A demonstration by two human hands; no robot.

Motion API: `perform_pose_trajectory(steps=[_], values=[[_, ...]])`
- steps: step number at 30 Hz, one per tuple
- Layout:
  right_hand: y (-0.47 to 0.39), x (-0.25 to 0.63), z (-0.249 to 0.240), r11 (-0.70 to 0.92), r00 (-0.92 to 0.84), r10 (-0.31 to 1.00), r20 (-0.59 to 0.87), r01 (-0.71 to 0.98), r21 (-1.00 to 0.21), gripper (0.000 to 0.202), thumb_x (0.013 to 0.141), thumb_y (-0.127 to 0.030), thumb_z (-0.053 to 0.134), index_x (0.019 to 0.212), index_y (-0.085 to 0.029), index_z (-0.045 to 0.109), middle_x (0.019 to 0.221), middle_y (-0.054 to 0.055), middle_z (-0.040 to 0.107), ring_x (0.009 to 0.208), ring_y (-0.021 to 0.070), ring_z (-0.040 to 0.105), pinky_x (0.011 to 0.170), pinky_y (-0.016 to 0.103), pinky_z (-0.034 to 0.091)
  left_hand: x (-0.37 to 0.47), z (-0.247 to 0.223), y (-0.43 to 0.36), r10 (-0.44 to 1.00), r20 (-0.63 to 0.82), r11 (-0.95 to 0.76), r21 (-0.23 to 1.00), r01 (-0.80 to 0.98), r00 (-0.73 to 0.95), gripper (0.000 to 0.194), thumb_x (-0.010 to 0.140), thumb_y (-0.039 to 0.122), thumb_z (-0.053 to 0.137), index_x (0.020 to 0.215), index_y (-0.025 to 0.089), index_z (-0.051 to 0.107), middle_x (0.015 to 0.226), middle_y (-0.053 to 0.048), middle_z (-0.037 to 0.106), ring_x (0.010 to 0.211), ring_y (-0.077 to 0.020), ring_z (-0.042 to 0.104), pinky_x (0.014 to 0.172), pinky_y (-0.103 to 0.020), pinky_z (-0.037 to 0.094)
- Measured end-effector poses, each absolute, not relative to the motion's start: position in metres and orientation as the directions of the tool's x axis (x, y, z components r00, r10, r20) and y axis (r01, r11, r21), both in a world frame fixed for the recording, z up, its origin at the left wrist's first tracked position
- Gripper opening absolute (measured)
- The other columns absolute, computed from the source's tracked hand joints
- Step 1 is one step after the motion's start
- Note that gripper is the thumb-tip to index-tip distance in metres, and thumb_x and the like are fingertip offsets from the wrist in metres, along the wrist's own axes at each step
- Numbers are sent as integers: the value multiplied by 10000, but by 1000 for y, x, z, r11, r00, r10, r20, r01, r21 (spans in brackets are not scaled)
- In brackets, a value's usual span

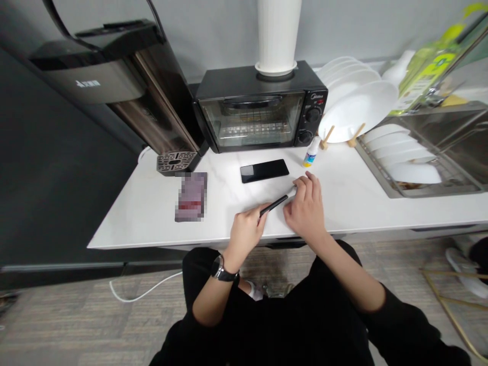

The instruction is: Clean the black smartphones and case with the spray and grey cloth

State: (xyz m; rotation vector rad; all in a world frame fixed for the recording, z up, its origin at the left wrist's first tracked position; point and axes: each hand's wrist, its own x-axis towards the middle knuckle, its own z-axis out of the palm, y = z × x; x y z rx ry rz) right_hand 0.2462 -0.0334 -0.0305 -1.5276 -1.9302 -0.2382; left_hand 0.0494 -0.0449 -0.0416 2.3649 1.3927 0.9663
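Note:
A slim black pen-like tool lies slantwise between my hands, just above the white counter. My left hand is closed round its lower end, with a watch on that wrist. My right hand has its fingers bent down over the tool's grey far end, partly hiding it; its exact kind is unclear. Just beyond my hands a black phone lies flat. A small white bottle with a blue and yellow label stands past my right fingertips. Left of my hands is a purplish, pixelated flat packet.
A black toaster oven with a white pot on top stands at the back. To its left is a tall drink dispenser. White plates stand in a rack beside the sink. The counter's front edge runs before me.

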Motion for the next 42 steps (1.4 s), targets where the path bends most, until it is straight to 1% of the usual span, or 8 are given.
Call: perform_pose_trajectory(steps=[4, 10, 16, 21, 29, 34, 38, 42], values=[[-67, 196, -36, 415, -200, 800, 566, 866, -281, 660, 828, -139, 494, 1470, 0, 437, 1487, 280, 519, 1586, 431, 245, 1267, 717, 262, 47, -44, -42, 852, 393, -502, 421, 755, 347, 209, 995, 129, 572, 1051, 167, 770, 901, -81, 826, 754, -220, 786, 721, -295, 608], [-69, 209, -38, 648, -507, 695, 510, 749, -138, 696, 895, -146, 469, 1582, -70, 389, 1555, 205, 544, 1538, 324, 394, 1305, 579, 287, 43, -47, -39, 845, 356, -509, 305, 805, 400, 204, 878, 48, 585, 777, 160, 723, 723, -84, 767, 635, -226, 733, 634, -298, 562], [-26, 271, -30, 436, -284, 772, 569, 887, -148, 648, 796, -111, 507, 1441, -45, 491, 1426, 243, 584, 1426, 384, 480, 1243, 630, 362, 48, -41, -43, 850, 412, -510, 495, 704, 327, 227, 1062, 262, 578, 1193, 202, 754, 985, -66, 835, 814, -210, 798, 745, -278, 593], [-47, 227, -34, 252, -15, 814, 580, 909, -331, 642, 818, -164, 532, 1432, 11, 463, 1421, 300, 535, 1513, 446, 342, 1241, 722, 307, 48, -42, -44, 845, 410, -524, 503, 687, 343, 246, 1058, 228, 564, 1227, 217, 743, 1081, -65, 833, 908, -209, 804, 819, -285, 611], [-74, 196, -36, 624, -471, 726, 501, 757, -193, 699, 903, -138, 468, 1594, -60, 398, 1564, 201, 545, 1534, 321, 396, 1310, 567, 291, 40, -53, -36, 833, 365, -529, 301, 794, 416, 221, 873, 35, 564, 803, 152, 738, 738, -93, 767, 625, -225, 715, 622, -306, 558], [-29, 261, -31, 462, -312, 773, 553, 874, -152, 657, 863, -111, 470, 1516, -42, 445, 1466, 238, 580, 1447, 363, 471, 1261, 626, 338, 47, -42, -41, 859, 403, -491, 479, 727, 315, 224, 1051, 262, 586, 1037, 161, 785, 762, -55, 776, 643, -184, 728, 675, -265, 554], [-30, 248, -31, 295, -111, 803, 585, 928, -228, 552, 880, -132, 480, 1415, 2, 484, 1411, 289, 561, 1492, 414, 389, 1242, 680, 334, 50, -40, -43, 850, 428, -510, 514, 690, 309, 251, 1063, 273, 582, 1220, 193, 760, 859, -45, 811, 670, -170, 740, 721, -260, 569], [-66, 196, -35, 363, -149, 803, 578, 890, -276, 553, 894, -154, 488, 1426, -3, 465, 1431, 290, 550, 1545, 424, 308, 1263, 715, 261, 47, -43, -42, 849, 404, -512, 467, 721, 340, 218, 1013, 152, 566, 1055, 178, 778, 854, -57, 808, 701, -197, 747, 709, -279, 571]])
